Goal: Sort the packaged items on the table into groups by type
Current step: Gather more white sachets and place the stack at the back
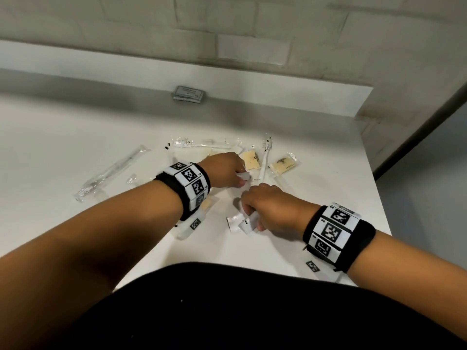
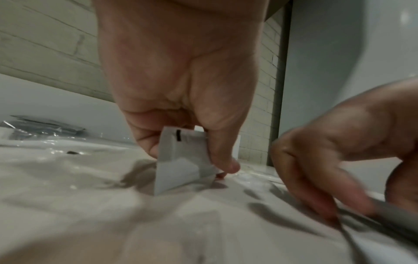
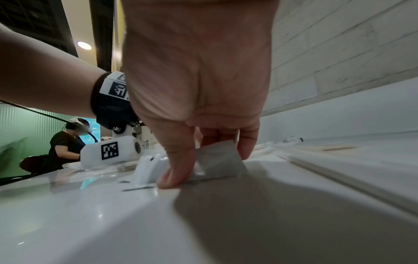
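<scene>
My left hand [image 1: 240, 177] pinches a small white packet [image 2: 181, 157] by its edges, standing it on the white table [image 1: 63, 137] amid the pile. My right hand [image 1: 249, 222], nearer the front edge, grips a second small white packet [image 3: 219, 160] against the tabletop. A third white packet [image 1: 233, 222] lies just left of it, touching. Behind the hands lie two yellow sachets [image 1: 250, 160] [image 1: 284, 164], a white toothbrush [image 1: 265, 157] in its wrapper and a clear-wrapped toothbrush [image 1: 202, 144]. Another yellow sachet [image 1: 206, 205] shows partly under my left wrist.
A long clear-wrapped item [image 1: 111, 170] lies apart at the left, with a small clear scrap [image 1: 132, 178] beside it. A grey packet stack [image 1: 188, 94] sits by the back wall. The table's right edge [image 1: 371, 173] runs close to the pile. Another person [image 3: 65, 144] sits far off.
</scene>
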The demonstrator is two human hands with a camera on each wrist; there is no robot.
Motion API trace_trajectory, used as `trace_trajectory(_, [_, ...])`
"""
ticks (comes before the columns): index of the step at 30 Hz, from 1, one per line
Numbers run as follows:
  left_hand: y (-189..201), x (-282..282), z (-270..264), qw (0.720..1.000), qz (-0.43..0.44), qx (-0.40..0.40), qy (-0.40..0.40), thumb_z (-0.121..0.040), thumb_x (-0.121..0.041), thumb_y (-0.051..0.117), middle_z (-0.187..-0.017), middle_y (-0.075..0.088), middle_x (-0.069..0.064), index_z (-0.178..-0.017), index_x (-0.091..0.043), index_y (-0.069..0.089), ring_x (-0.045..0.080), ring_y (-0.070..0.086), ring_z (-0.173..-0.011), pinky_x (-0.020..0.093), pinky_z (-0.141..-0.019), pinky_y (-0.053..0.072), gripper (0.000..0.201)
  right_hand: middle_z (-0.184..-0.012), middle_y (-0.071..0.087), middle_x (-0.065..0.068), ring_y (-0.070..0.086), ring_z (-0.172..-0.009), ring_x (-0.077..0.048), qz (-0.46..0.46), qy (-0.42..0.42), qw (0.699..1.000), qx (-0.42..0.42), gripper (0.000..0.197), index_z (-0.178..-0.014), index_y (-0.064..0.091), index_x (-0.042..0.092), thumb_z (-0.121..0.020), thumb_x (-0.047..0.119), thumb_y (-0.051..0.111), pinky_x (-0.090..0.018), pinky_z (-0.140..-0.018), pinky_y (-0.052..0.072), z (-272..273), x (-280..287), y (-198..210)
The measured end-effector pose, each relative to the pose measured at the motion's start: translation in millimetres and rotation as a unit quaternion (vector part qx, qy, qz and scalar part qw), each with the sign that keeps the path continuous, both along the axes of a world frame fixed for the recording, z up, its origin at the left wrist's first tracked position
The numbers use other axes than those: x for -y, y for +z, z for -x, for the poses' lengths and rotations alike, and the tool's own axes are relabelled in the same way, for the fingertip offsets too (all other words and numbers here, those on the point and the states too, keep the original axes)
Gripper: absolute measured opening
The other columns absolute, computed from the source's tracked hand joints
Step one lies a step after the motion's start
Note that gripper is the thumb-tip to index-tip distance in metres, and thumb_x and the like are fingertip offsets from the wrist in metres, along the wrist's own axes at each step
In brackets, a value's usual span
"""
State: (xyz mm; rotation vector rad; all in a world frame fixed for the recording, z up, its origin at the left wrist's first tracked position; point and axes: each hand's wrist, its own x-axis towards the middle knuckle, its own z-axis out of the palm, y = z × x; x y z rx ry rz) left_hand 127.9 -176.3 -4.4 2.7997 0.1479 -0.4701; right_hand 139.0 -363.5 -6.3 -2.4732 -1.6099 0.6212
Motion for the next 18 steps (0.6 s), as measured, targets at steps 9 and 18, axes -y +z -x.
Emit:
trace_trajectory(9, [-7, -6, 9, 0.998, -0.014, 0.013, 0.054, -0.084, -0.032, 0.064, -0.081, 0.055, 0.002, -0.072, -0.018, 0.06, 0.026, 0.059, -0.089, 0.029, -0.069, 0.042, 0.019, -0.085, 0.055, 0.0, 0.059, -0.073, -0.014, 0.047, -0.138, 0.981, -0.131, 0.017, -0.079, 0.051, 0.013, -0.083, 0.001, 0.062, -0.025, -0.061, 0.049, -18, 6, 11])
trace_trajectory(18, [-19, -1, 10, 0.987, 0.021, 0.046, 0.155, -0.071, -0.033, 0.081, -0.119, 0.053, 0.008, -0.128, -0.015, 0.053, 0.028, 0.057, -0.106, 0.03, -0.084, 0.046, 0.066, -0.093, 0.066, 0.003, 0.065, -0.085, -0.018, 0.008, -0.131, 0.991, -0.007, 0.014, -0.09, 0.058, 0.02, -0.079, 0.013, 0.064, -0.029, -0.071, 0.054, -82, -44, 32])
